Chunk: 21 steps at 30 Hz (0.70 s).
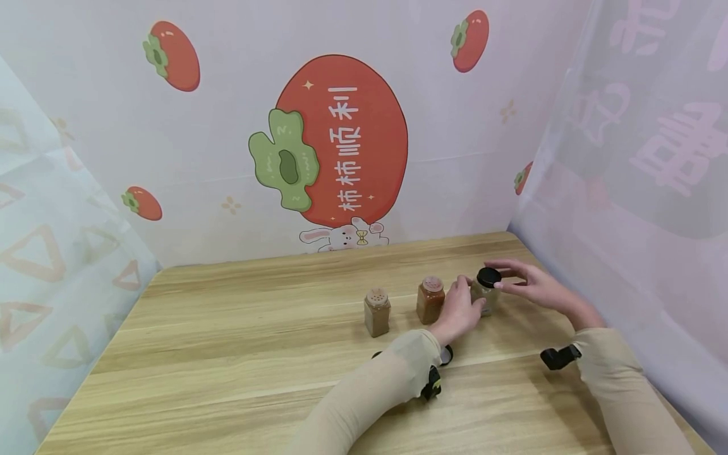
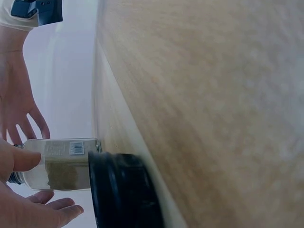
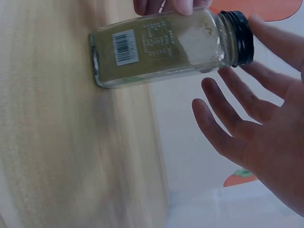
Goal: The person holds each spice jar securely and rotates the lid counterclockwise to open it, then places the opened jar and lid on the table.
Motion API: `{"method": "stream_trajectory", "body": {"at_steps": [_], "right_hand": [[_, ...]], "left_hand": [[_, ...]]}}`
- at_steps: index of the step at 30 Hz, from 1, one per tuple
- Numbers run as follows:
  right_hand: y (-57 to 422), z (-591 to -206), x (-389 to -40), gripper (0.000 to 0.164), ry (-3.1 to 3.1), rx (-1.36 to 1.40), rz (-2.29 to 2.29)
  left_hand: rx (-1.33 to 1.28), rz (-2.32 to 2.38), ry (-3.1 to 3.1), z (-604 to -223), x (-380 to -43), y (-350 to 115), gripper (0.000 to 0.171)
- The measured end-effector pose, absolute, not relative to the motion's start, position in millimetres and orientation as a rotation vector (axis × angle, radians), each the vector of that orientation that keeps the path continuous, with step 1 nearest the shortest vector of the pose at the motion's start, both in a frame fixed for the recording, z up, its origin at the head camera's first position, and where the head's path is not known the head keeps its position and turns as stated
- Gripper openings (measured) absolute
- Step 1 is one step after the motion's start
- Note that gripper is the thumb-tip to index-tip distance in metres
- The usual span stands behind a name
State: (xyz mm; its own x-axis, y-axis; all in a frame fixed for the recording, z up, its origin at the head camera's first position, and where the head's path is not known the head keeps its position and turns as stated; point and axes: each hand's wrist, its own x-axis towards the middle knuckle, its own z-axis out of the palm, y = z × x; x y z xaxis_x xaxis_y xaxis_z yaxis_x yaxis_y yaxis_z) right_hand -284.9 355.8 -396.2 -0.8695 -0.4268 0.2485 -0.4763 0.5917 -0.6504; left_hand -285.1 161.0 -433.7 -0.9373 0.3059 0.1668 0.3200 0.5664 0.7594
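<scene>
A clear glass spice jar (image 3: 156,50) with a barcode label and greenish-brown powder stands upright at the right of the table, topped by a black screw lid (image 1: 489,277). My left hand (image 1: 457,311) grips the jar's body from the left, thumb and fingers on opposite sides. Around the lid, my right hand (image 1: 534,287) pinches with thumb and index finger; its other fingers spread loosely beside the jar. Just left of the left hand stands a jar of reddish-orange spice (image 1: 430,304) with a perforated top. Farther left is a brown spice jar (image 1: 377,317), its perforated top likewise bare.
A loose black lid (image 1: 447,355) lies near my left wrist and looms large in the left wrist view. Another dark rim (image 1: 377,355) peeks out behind the left sleeve. Printed cloth walls (image 1: 216,145) border the wooden table (image 1: 227,341) at the back and sides.
</scene>
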Motion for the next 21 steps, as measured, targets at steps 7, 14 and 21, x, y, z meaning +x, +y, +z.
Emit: {"method": "stream_trajectory", "body": {"at_steps": [7, 14, 21], "right_hand": [[350, -402, -282, 0.052, -2.759, 0.558, 1.201], [345, -409, -282, 0.05, -2.712, 0.46, 1.278], [344, -411, -283, 0.046, -2.708, 0.441, 1.229]], "left_hand": [[-0.558, -1.353, -2.76, -434, -285, 161, 0.036], [-0.559, -1.359, -2.759, -433, -284, 160, 0.036], [-0.551, -1.357, -2.764, -434, -285, 161, 0.037]]}}
